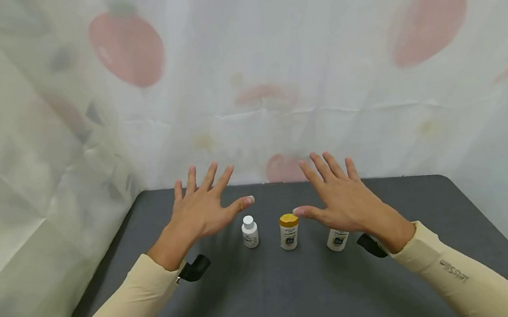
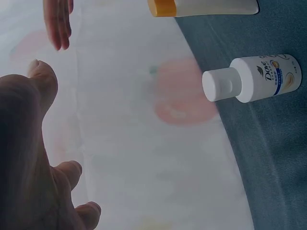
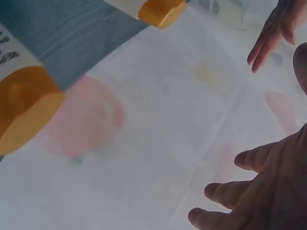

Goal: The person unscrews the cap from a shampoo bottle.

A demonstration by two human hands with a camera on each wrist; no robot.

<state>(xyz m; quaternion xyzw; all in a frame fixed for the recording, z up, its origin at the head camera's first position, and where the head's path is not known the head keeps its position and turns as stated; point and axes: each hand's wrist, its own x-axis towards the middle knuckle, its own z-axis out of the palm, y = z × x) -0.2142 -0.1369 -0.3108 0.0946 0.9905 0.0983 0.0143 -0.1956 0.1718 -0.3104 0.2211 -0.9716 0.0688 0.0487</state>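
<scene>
Both hands hover over the table with fingers spread and hold nothing. My left hand (image 1: 200, 210) is nearest a small white Dove bottle (image 1: 250, 234) with a white cap, upright; its label shows in the left wrist view (image 2: 273, 76). A white bottle with a yellow cap (image 1: 289, 233) stands in the middle, between the hands. My right hand (image 1: 347, 202) is above another white bottle (image 1: 337, 239), whose top it hides in the head view. In the right wrist view that near bottle shows a yellow cap (image 3: 29, 105).
The bottles stand in a loose row on a dark grey table (image 1: 262, 305). A pale curtain (image 1: 319, 66) with printed red fruit hangs behind the table's far edge and along its sides. Each wrist wears a black device, one (image 1: 194, 269) at the left wrist.
</scene>
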